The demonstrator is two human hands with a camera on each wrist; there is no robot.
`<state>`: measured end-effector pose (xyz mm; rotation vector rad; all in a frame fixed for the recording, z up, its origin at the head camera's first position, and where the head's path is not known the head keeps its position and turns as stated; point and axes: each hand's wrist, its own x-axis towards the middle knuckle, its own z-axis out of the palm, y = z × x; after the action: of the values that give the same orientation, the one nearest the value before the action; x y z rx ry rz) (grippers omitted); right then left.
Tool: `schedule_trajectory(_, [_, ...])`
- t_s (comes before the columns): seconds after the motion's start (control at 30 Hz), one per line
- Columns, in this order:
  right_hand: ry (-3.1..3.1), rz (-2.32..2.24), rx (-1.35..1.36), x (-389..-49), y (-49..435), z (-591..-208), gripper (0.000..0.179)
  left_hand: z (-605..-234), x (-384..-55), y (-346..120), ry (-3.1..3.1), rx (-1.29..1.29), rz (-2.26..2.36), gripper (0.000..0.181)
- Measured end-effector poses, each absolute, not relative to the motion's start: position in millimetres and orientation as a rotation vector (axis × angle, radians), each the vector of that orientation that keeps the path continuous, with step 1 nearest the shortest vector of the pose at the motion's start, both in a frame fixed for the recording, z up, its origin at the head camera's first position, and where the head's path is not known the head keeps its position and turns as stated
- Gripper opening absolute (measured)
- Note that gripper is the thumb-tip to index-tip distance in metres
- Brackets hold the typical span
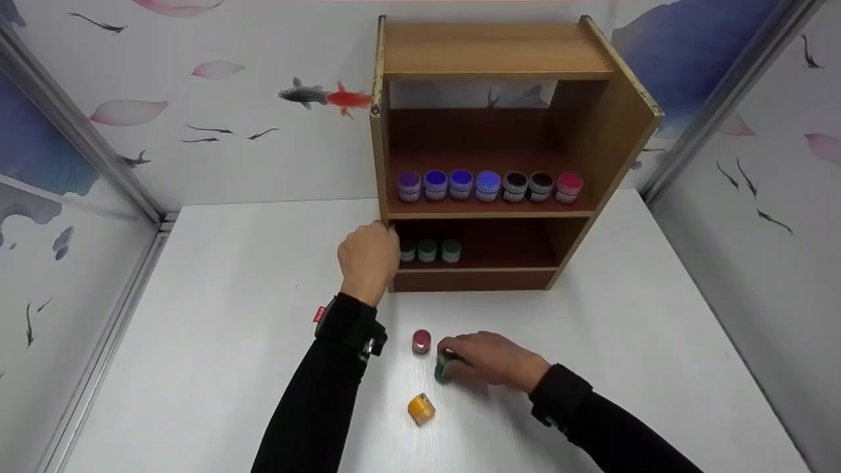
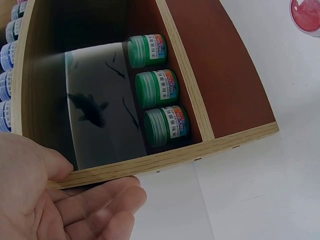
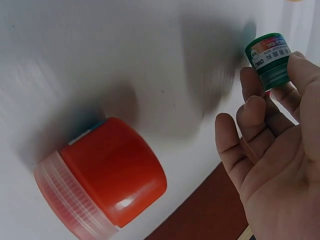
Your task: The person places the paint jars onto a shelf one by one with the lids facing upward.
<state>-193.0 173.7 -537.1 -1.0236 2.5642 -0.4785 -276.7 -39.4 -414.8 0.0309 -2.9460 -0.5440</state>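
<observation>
My left hand (image 1: pixel 369 259) grips the left side panel of a small wooden shelf (image 1: pixel 470 281). In the left wrist view the thumb lies over the inner side of the panel edge (image 2: pixel 125 169) and the fingers are outside it. Close in front of the shelf, my right hand (image 1: pixel 489 358) pinches a green paint jar (image 3: pixel 270 57) between thumb and fingers, low over the white table. A red paint jar (image 1: pixel 421 341) stands just to the left of that hand; it looms large in the right wrist view. Nearer to me, a yellow paint jar (image 1: pixel 421 408) lies on its side.
Three green paint jars (image 2: pixel 159 87) stand in a row at the left of the lower shelf compartment. The board above bears a row of jars with purple, blue (image 1: pixel 487 186), black (image 1: pixel 514 186) and pink-red (image 1: pixel 569 187) lids. Patterned walls (image 1: pixel 263 164) enclose the table (image 1: pixel 230 328).
</observation>
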Motion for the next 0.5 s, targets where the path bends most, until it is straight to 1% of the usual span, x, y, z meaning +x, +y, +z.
schedule_trajectory(0.2, [2.568, -0.481, -0.956, -194.0, 173.1, -536.3, 0.021, -415.6, -277.1, -39.6, -2.944, 0.027, -0.528, 0.04])
schedule_trajectory(0.5, [2.569, -0.473, -0.92, -195.7, 171.9, -536.3, 0.019, -414.8, -277.0, -39.1, -2.948, 0.03, -0.538, 0.04])
